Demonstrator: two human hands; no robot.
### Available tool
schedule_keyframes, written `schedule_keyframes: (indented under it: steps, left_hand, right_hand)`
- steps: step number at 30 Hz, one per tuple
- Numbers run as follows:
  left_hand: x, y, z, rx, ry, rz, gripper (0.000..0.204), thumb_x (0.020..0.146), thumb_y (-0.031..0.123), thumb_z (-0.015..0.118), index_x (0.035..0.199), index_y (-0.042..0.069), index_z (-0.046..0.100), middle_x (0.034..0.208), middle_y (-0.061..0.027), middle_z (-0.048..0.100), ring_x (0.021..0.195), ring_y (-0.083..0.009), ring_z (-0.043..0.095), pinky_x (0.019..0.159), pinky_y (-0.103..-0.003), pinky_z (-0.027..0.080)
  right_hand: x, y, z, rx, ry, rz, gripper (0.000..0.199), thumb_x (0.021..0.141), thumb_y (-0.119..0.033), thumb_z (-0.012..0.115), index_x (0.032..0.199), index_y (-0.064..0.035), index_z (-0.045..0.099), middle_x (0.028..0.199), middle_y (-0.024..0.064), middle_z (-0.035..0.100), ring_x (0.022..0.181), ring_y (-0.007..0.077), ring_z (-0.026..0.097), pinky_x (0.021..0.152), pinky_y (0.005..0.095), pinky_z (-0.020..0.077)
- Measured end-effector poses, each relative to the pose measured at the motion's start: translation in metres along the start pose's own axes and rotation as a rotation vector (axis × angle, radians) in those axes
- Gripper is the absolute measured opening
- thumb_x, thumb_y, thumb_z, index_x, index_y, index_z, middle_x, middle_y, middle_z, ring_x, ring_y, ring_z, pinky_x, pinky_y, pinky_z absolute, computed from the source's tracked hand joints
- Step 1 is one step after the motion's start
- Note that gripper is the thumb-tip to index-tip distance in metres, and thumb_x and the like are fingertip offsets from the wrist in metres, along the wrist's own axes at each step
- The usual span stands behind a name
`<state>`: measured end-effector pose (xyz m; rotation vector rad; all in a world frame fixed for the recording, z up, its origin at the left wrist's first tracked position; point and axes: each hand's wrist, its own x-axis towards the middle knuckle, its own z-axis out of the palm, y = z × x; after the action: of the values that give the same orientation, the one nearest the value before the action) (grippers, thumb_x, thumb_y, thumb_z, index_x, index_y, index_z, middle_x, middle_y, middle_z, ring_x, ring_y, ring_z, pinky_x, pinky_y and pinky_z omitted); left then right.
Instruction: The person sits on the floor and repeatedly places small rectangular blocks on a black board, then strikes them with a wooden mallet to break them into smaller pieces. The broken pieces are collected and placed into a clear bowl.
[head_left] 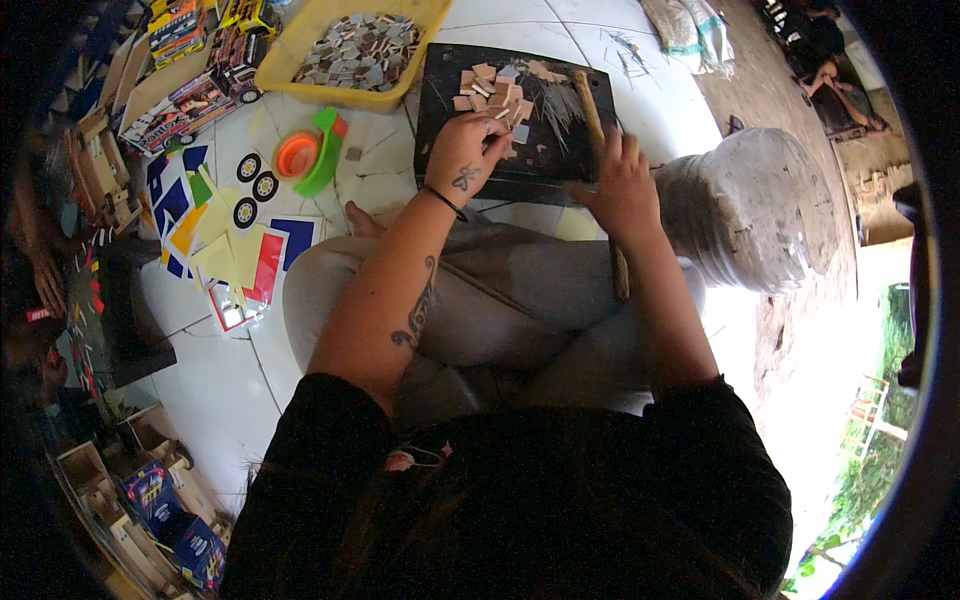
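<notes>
My left hand [468, 158] is over the near left part of a black board [570, 160], fingers pinched together. Whatever is between its fingertips is too small and hidden to make out. Just beyond them lies a heap of small flat brown and grey pieces [490, 92]. My right hand [622, 190] rests at the board's right edge with fingers stretched and thumb apart. Beneath it runs a long wooden stick [588, 105], one end on the board and the other [622, 278] by my right knee; the hand hides its middle. Thin dark slivers [562, 105] lie near the stick.
A yellow tub [268, 78] of similar pieces stands beyond the board. To the left are an orange and green tape dispenser [318, 158], toy wheels [248, 168], coloured sheets [215, 258] and toy trucks [190, 105]. A plastic-wrapped bundle [750, 205] sits at right. Other people are at both sides.
</notes>
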<state>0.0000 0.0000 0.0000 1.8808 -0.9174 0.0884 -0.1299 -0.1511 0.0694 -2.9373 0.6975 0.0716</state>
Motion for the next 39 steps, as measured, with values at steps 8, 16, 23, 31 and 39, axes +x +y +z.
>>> schedule_keyframes:
  steps: [8,16,23,31,39]
  left_hand:
    - [-0.004,-0.003,0.002,-0.040,0.037,-0.002,0.010,0.078,0.011,0.065,0.079,0.001,0.065,0.080,-0.0123,0.065,0.070,-0.0261,0.063,0.063,-0.033,0.049]
    - [-0.005,-0.005,0.005,-0.033,0.048,0.004,0.011,0.079,0.012,0.065,0.080,0.002,0.065,0.081,-0.0117,0.065,0.071,-0.0248,0.063,0.064,-0.032,0.049]
    - [-0.006,-0.004,0.005,-0.009,0.028,-0.002,0.012,0.079,0.013,0.065,0.082,0.001,0.064,0.083,-0.0122,0.065,0.072,-0.0255,0.063,0.064,-0.032,0.049]
    - [-0.006,-0.007,0.007,0.047,0.048,0.049,0.012,0.079,0.013,0.065,0.081,0.001,0.064,0.084,-0.0119,0.065,0.071,-0.0264,0.063,0.063,-0.034,0.049]
    - [-0.007,-0.009,0.009,-0.015,0.050,0.029,0.012,0.081,0.013,0.065,0.082,0.001,0.065,0.082,-0.0093,0.064,0.063,-0.0197,0.060,0.058,-0.030,0.047]
  right_hand:
    - [-0.040,0.043,0.000,0.717,0.043,0.036,0.043,0.086,-0.008,0.054,0.126,-0.0015,0.042,0.091,0.0186,0.060,0.084,0.0288,0.062,0.072,0.0368,0.0484]
    - [-0.139,0.023,-0.043,0.629,0.014,-0.155,0.048,0.090,-0.007,0.048,0.136,-0.0110,0.035,0.096,0.0195,0.059,0.086,0.0309,0.062,0.075,0.0376,0.0482]
    - [-0.152,0.026,-0.047,0.420,-0.032,-0.185,0.055,0.088,-0.005,0.049,0.139,-0.0163,0.032,0.106,0.0217,0.057,0.090,0.0376,0.060,0.077,0.0425,0.0492]
    - [-0.149,0.025,-0.044,0.434,0.034,-0.235,0.058,0.086,-0.004,0.051,0.139,-0.0189,0.033,0.103,0.0218,0.057,0.087,0.0387,0.060,0.074,0.0444,0.0492]
    - [-0.149,0.025,-0.046,0.450,0.062,-0.255,0.057,0.086,-0.005,0.050,0.138,-0.0186,0.033,0.101,0.0221,0.058,0.088,0.0393,0.059,0.074,0.0447,0.0489]
